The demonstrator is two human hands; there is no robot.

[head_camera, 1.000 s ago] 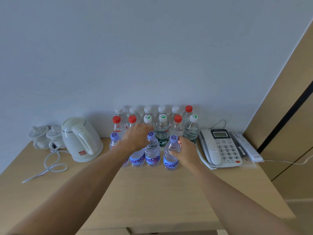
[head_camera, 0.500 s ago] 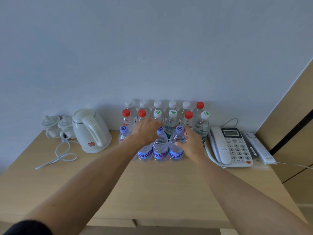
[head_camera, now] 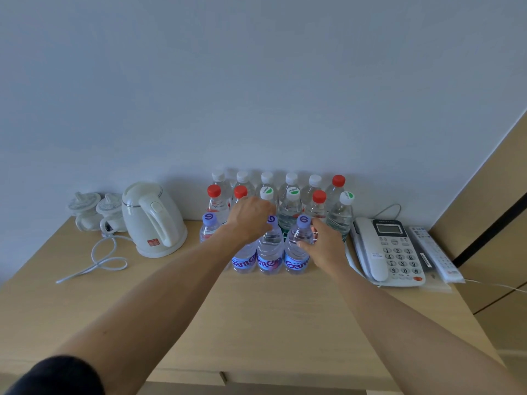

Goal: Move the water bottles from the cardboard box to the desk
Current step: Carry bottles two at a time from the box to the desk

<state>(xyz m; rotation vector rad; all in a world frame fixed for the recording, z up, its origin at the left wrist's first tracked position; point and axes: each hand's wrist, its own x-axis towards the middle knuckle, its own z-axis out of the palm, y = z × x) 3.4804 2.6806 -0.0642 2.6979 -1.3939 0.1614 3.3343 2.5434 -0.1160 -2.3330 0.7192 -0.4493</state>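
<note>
Along the back edge of the table [head_camera: 256, 323], going left to right, two lidded cups [head_camera: 95, 209] are sitting at the back-left corner, then a white kettle [head_camera: 152, 220] with its cord [head_camera: 98, 260] trailing toward the front.

The water bottles [head_camera: 291, 206] are standing upright in tight rows against the wall at the middle of the back edge, touching one another, with a front row of purple-capped ones. All look full and capped, so you are handling dense, fairly stiff but squeezable plastic, likely slick; taking each at the shoulder just under the cap should be giving the surest hold.

Your left hand [head_camera: 251, 220] is curling down over a purple-capped bottle [head_camera: 243, 259] in the front row, hiding its cap; I cannot tell whether it is truly gripping. Your right hand [head_camera: 322, 243] is wrapping fingers and thumb around the shoulder of the rightmost purple-capped bottle [head_camera: 298, 246].

No cardboard box is in view.

A telephone [head_camera: 390, 252] and a remote [head_camera: 433, 252] are lying at the back-right corner.
</note>
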